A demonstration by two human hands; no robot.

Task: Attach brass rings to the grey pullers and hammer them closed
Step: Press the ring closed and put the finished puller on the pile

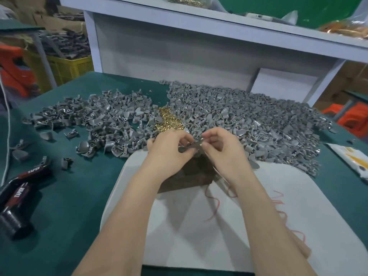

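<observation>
Over the dark block [191, 174] on the surface [79, 196], one grey puller [187, 148] is pinched between the left hand [169, 148] and the right hand [221, 148]. So the ring-fitting step looks to be in hand, though whether one of the brass rings [169, 120] is already on it can't be made out tbh. Both grips are closed on the puller; next it'd probably need laying on the block and the hammer [22, 194], well off left, fetched.
</observation>
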